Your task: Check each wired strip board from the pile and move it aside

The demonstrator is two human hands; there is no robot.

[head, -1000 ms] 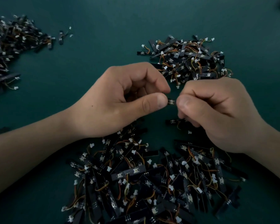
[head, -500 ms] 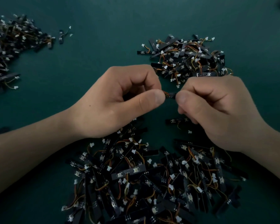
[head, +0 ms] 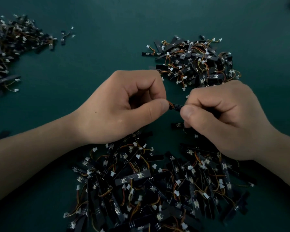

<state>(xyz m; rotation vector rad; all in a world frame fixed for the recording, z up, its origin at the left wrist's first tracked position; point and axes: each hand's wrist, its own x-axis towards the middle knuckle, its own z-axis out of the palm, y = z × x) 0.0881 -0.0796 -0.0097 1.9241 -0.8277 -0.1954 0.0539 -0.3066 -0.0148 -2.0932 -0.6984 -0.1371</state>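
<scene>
A small black strip board with orange wires hangs in the middle of the view, held between both hands. My left hand pinches its left, wired end between thumb and forefinger. My right hand pinches its right end the same way; most of the board is hidden by the fingers. Below the hands lies a big pile of black wired strip boards with white connectors. A smaller heap of such boards lies just beyond the hands.
A third heap of boards spreads at the far left, with a stray board beside it. One loose board lies under my right thumb. Everything rests on a dark green table mat.
The hands have drawn slightly apart, so more of the held board and its orange wires shows between the thumbs. Both hands rose a little toward the far heap.
</scene>
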